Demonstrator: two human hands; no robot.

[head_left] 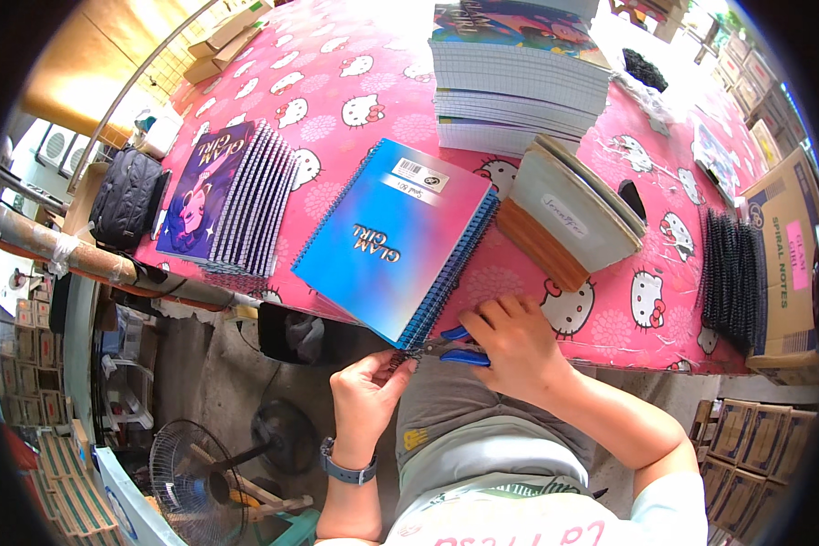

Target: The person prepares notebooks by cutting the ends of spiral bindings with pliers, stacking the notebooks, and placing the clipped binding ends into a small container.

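Note:
A spiral notebook [373, 218] with a blue and pink cover lies slanted at the table's near edge, on top of at least one other. At its bottom corner my left hand [366, 400] pinches the end of a dark spiral coil [400, 358] between thumb and fingers. My right hand [517, 346] is closed round blue-handled pliers [465, 358], whose jaws point left and meet the coil beside my left fingertips. Whether the jaws are clamped on the wire is too small to tell.
Purple spiral notebooks [205, 196] are stacked at the left, beside a black bag [126, 196]. Behind stands a tall pile of unbound pages [519, 96]. Board pieces [569, 214] lean right of the notebook. Black coils [730, 282] and a carton [787, 264] stand far right.

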